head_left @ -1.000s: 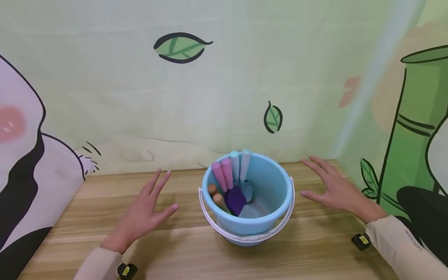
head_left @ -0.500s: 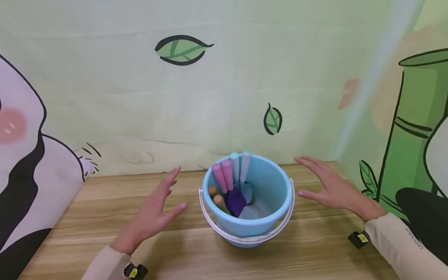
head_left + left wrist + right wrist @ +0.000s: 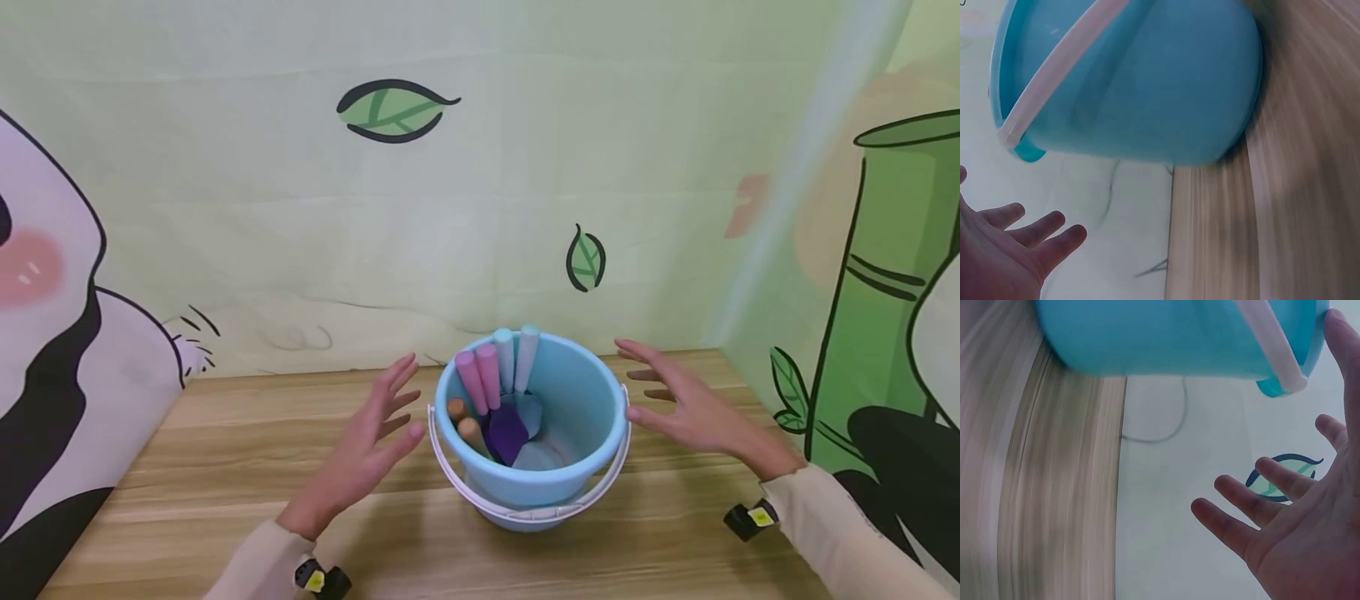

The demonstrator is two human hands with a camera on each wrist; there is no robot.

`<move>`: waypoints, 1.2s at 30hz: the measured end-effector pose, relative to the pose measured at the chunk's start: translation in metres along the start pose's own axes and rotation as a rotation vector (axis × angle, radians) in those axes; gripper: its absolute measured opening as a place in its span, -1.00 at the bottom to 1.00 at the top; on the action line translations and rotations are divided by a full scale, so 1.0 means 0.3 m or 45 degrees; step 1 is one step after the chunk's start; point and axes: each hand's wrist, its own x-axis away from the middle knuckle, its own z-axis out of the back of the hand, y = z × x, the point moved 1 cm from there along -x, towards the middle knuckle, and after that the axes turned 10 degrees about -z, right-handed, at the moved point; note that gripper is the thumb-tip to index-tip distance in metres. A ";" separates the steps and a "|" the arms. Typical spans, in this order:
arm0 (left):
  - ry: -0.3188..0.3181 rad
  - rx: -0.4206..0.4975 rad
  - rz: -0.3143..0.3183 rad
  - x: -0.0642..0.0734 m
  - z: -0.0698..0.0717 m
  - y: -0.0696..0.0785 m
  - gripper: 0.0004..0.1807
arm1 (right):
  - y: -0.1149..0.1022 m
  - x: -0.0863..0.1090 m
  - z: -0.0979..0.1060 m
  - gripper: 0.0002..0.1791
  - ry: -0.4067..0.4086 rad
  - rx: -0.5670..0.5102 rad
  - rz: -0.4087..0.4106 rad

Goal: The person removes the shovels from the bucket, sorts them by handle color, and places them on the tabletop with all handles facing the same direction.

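Blue bucket (image 3: pixel 517 492), upright on the wooden table (image 3: pixel 187 467): probably light, stiff, smooth plastic, best held by opposite sides beneath the rim (image 3: pixel 525 476). Left hand (image 3: pixel 363 450), left of the bucket and apart, and right hand (image 3: pixel 693 408), right of it, both spread, grasping nothing; thumb contact on the right is unclear. White handle (image 3: pixel 546 512), slung across its front. Sticks (image 3: pixel 487 375) inside it: lower ends hard to make out.

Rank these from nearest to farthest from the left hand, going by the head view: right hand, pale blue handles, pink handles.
1. Pink handles: standing in the left part of the bucket.
2. Pale blue handles: same bucket, right of the pink pair.
3. Right hand: beyond the bucket's right side.
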 end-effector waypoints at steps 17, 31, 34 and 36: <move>0.061 0.200 0.052 -0.024 -0.108 0.014 -0.28 | -0.025 0.005 -0.063 -0.16 -0.134 -0.394 0.000; 0.120 0.334 0.024 -0.015 -0.143 0.003 -0.34 | -0.020 0.016 -0.116 -0.20 -0.138 -0.505 -0.011; 0.119 0.352 0.028 -0.015 -0.147 0.002 -0.35 | -0.019 0.020 -0.123 -0.20 -0.132 -0.514 -0.026; 0.119 0.362 0.028 -0.015 -0.149 0.001 -0.35 | -0.018 0.023 -0.126 -0.21 -0.132 -0.522 -0.032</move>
